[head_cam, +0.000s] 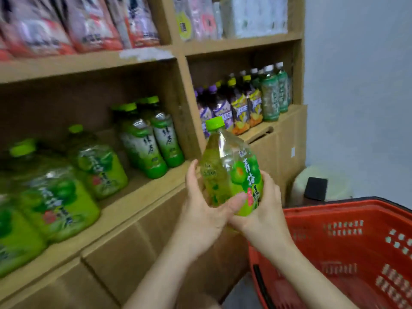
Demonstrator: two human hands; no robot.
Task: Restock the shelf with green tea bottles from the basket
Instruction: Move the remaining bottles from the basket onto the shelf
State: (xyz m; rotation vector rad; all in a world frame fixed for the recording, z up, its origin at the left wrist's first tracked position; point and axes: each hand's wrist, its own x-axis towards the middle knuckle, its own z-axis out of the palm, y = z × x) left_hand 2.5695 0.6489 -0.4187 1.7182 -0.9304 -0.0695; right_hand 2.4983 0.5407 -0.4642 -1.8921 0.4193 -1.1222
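The scene is seen from one head-worn camera, aimed forward and down, tilted, close to the shelf (133, 197) on the left, with the basket (356, 219) at lower right.

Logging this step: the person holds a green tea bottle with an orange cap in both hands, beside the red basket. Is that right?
Not quite. The cap is green, not orange, as the head view shows. The rest holds: left hand and right hand both hold the green tea bottle, beside the red basket.
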